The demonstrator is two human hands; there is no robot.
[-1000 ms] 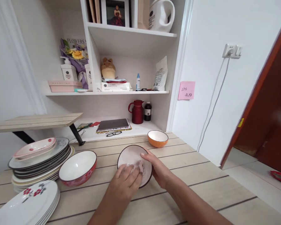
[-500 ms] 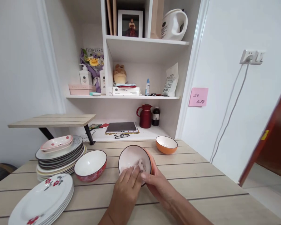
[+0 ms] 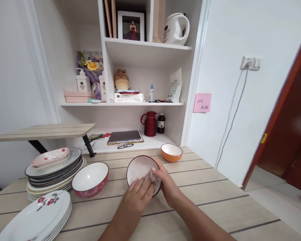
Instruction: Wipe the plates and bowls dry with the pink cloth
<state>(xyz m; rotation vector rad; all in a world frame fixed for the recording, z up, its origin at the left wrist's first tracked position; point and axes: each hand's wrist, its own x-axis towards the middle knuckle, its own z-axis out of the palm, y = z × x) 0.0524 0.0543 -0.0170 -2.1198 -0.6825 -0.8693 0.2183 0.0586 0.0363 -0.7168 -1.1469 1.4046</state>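
Observation:
A dark-rimmed bowl with a white inside and orange outside [image 3: 140, 167] is tilted toward me above the table. My right hand [image 3: 167, 182] grips its right side, thumb over the rim. Inside the bowl, my left hand [image 3: 139, 194] presses a crumpled pale cloth [image 3: 154, 177] against the lower right of the inner surface. A second orange bowl [image 3: 172, 153] stands upright behind on the right. To the left is a red bowl with a white inside [image 3: 90, 179].
Stacked plates [image 3: 55, 172] with a pink dotted dish [image 3: 51, 156] on top stand at the left, near flower-patterned plates [image 3: 37, 217]. A small raised shelf [image 3: 45, 131] is behind them. Glasses [image 3: 125, 146], a laptop [image 3: 124, 136] and a red jug [image 3: 149, 124] lie further back.
The view has turned slightly right. My right thumb has moved up along the bowl's rim, and the cloth with my left fingers has shifted within the bowl.

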